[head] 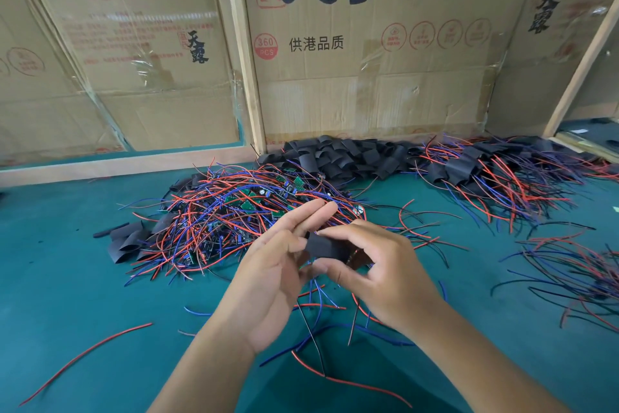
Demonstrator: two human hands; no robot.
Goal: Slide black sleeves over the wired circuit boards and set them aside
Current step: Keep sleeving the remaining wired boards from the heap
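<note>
Both hands are raised over the green table mat (67,278), in front of the pile of unsleeved circuit boards (234,208). The right hand (385,272) pinches a black sleeve (323,246) between curled thumb and fingers. The left hand (274,268) has its fingers extended and nearly straight, their tips against the sleeve's left end. Red, blue and black wires (316,302) hang from below the sleeve; the board they belong to is hidden by the hands. Behind the board pile, a heap of empty black sleeves (345,154) lies against the cardboard box wall (368,61). To the right of the board pile sits a stack of sleeved units (485,168). A few loose sleeves (127,241) lie to its left.
</note>
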